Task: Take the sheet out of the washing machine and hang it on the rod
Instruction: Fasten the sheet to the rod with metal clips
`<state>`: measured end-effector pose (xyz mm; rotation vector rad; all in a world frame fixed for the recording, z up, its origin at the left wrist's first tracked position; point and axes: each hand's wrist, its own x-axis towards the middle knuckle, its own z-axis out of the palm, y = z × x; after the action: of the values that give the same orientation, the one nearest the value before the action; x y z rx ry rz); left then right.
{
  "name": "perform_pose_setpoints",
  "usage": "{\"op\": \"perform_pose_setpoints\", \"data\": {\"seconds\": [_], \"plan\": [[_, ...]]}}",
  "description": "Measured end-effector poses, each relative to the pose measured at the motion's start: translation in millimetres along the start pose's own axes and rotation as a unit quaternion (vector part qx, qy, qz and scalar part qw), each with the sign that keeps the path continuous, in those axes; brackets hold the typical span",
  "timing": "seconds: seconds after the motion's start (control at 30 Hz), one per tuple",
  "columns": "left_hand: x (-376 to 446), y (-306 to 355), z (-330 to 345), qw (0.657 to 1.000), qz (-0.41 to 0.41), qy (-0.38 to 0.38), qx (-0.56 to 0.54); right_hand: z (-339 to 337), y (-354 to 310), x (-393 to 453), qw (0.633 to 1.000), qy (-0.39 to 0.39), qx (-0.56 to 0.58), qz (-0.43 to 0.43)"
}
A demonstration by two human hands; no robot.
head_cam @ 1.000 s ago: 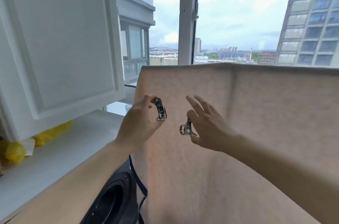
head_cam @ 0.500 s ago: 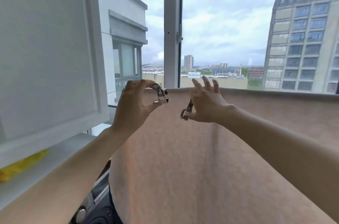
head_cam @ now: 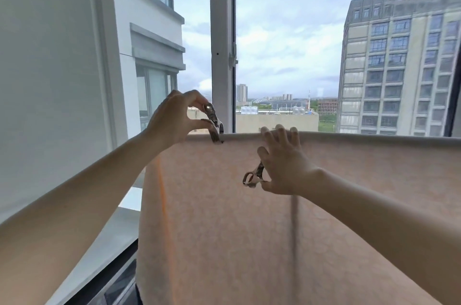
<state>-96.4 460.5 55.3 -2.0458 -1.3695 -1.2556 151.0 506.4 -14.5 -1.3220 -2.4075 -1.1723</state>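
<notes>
Two metal clips are in my hands as the sheet (head_cam: 249,217) is hanging in front of the window frame (head_cam: 222,42). It is a pale peach cloth, draped flat over the rod along its top edge, with a faint vertical fold line and light glowing through it. My left hand (head_cam: 174,117) is pinching one clip (head_cam: 214,122) between thumb and fingers, its tip touching the sheet's top edge near the left corner. My right hand (head_cam: 284,164) is resting spread fingers on that top edge while tucking the second clip (head_cam: 253,176) under its thumb.
</notes>
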Motion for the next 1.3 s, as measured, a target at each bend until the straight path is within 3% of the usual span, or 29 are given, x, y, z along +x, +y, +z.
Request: {"op": "perform_pose_setpoints", "data": {"seconds": [0.27, 0.4, 0.5, 0.6, 0.77, 0.9, 1.07, 1.3], "plan": [[20.6, -14.8, 13.6, 0.989, -0.033, -0.134, -0.061, 3.1, -2.0, -1.7, 1.0, 0.022, -0.008, 0.001], [19.2, -15.6, 17.3, 0.982, -0.058, -0.174, -0.04, 6.6, 2.0, -2.9, 1.0, 0.017, -0.01, -0.004], [13.4, -12.5, 15.4, 0.987, -0.037, -0.149, 0.04, 6.8, 3.7, -3.2, 0.999, 0.031, 0.005, -0.01], [3.1, 0.3, 17.5, 0.986, 0.057, -0.104, 0.115, 7.6, 1.7, -6.1, 0.997, 0.045, 0.058, -0.013], [-7.9, 32.4, 40.2, 0.958, 0.172, -0.035, 0.229, 11.1, -0.7, -27.2, 0.995, 0.077, 0.059, -0.035], [-7.3, 51.8, 71.5, 0.968, 0.166, -0.067, 0.173, 4.9, 9.3, -52.2, 0.996, 0.079, 0.027, -0.033], [2.7, 67.9, 113.8, 0.982, 0.167, -0.08, 0.049, 1.7, 35.9, -95.1, 0.998, 0.052, 0.026, 0.033], [16.4, 117.2, 161.4, 0.973, 0.227, -0.049, -0.01, -1.2, 71.0, -156.8, 0.97, 0.017, 0.164, 0.18]]}}
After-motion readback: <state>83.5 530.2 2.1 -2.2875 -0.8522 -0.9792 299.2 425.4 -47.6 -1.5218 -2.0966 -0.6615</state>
